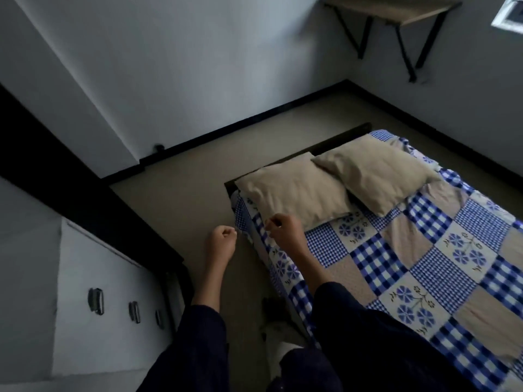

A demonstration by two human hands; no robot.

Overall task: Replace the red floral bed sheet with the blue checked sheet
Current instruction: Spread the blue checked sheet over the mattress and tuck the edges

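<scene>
The blue checked sheet [410,250], a patchwork of blue gingham, flower and beige squares, covers the low bed on the right. Two beige pillows [294,190] [376,171] lie side by side at its head. My right hand [283,226] hovers over the near edge of the sheet just below the nearer pillow, fingers curled into a fist with nothing visibly held. My left hand [222,239] is over the floor beside the bed, also curled and holding nothing. No red floral sheet is in view.
A dark bed frame [334,142] shows behind the pillows. A white cabinet with metal handles [96,301] stands at the left. A wall shelf on black brackets [396,12] hangs at the upper right. Beige floor [184,193] lies between bed and wall.
</scene>
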